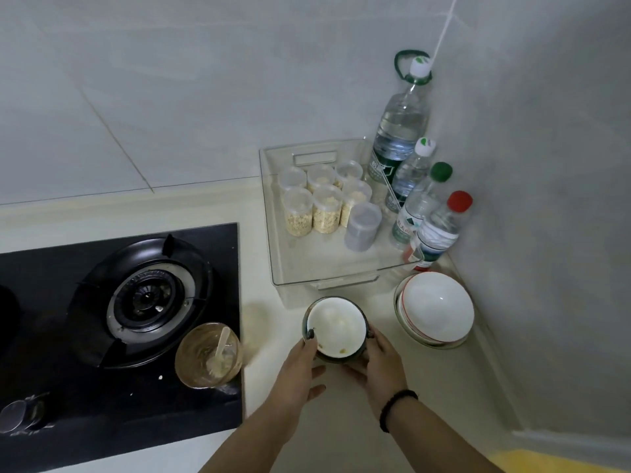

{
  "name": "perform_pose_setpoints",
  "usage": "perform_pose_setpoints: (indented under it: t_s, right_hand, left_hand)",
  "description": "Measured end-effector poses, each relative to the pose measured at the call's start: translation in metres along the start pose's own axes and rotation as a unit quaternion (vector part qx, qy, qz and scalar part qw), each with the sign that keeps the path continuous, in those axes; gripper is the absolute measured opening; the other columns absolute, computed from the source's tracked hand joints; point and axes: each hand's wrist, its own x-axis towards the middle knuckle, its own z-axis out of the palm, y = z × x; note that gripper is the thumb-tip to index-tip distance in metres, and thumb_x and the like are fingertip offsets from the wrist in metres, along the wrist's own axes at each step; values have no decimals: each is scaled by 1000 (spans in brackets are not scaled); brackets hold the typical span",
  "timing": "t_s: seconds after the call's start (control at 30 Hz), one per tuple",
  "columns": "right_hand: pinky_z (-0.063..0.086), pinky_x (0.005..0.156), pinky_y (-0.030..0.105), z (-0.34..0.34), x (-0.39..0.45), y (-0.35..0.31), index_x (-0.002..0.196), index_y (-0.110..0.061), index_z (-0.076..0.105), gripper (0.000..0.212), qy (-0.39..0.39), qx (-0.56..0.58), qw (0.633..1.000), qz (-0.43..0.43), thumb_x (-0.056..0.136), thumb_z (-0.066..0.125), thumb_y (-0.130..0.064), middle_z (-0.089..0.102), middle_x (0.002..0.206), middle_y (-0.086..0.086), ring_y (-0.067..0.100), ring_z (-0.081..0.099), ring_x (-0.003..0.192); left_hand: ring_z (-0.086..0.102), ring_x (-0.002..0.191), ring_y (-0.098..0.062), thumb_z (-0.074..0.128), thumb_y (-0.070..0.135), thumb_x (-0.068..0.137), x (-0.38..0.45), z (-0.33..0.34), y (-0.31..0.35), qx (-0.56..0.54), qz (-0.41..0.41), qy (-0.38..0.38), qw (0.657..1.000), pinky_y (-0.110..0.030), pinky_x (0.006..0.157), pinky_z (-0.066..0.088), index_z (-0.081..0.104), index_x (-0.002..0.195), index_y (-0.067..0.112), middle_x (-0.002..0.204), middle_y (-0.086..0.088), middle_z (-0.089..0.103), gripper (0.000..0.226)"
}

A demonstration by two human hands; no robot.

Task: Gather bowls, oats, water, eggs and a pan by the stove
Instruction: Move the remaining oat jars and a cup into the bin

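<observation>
A small bowl (335, 325) with a dark outside and a white inside is held over the worktop (341, 421), just in front of a clear tray (273, 233) and to the right of the stove (119, 302). A few yellowish crumbs are seen stuck to its white inside near the lower rim. The bowl is gripped from both sides: the left hand (300, 367) is curled round its left wall with the thumb on the rim, and the right hand (372, 363) is curled round its right wall. A dark band (392, 404) is worn on the right wrist.

To the right, a stack of white bowls (435, 308) with a red line at the rim is set in the corner of the worktop. In the tray, small lidded jars of oats (314, 206) are grouped, and one greyish jar (362, 227) is stood beside them. Behind and beside the tray, four water bottles (399, 131) are lined along the wall. On the black stove, next to the burner (146, 298), a brownish glass bowl (208, 355) with a pale spoon (222, 343) and smeared remains is placed.
</observation>
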Motion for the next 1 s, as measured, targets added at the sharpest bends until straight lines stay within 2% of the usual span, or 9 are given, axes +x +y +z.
perform_pose_setpoints:
  t_s: [0.23,0.37,0.57,0.7,0.83,0.93,1.0]
  right_hand:
    - [58,71,38,-26,7,-11,121,-15,61,28,57,71,996,17,99,45,-12,67,116,10,30,67,101]
    - [57,66,34,-30,3,-15,116,-13,64,25,73,105,992,21,99,46,-12,69,112,12,29,67,100]
    - [54,72,36,-28,-1,-15,115,-8,63,24,93,147,984,45,98,47,-15,70,105,11,25,66,94]
    - [49,66,36,-18,-15,-10,103,-8,60,24,107,153,976,115,102,41,-22,64,91,12,25,61,80]
    - [41,58,33,-5,-40,-2,76,-6,49,25,152,85,976,133,100,42,-12,51,72,14,27,52,63]
    - [38,57,30,13,-57,5,80,-8,51,19,133,58,983,110,97,42,-6,45,68,12,25,49,57]
    - [37,56,28,29,-65,8,91,-8,53,12,98,43,990,87,96,43,-3,45,67,10,23,47,56]
  left_hand:
    - [60,105,-14,41,43,101,11,33,7,20,-17,-29,999,-39,93,52,53,130,23,122,2,59,38]
    - [60,104,-15,43,42,100,16,41,7,31,-22,-28,999,-40,95,52,54,131,23,118,2,61,38]
    - [60,107,-18,43,42,100,10,37,11,32,-16,-24,999,-42,99,50,57,119,25,118,0,61,29]
    - [62,105,-18,44,40,101,-1,16,12,19,17,14,1000,-40,94,51,55,115,20,116,0,62,26]
    - [67,99,-18,50,24,100,-20,-26,15,-2,71,65,995,-38,91,50,64,109,16,106,-4,73,19]
    - [69,100,-21,49,18,99,-41,-65,19,-40,119,93,988,-39,91,50,67,108,15,99,-3,76,20]
    - [71,97,-27,48,16,100,-53,-87,18,-80,134,91,984,-35,83,53,67,109,10,97,-8,76,22]
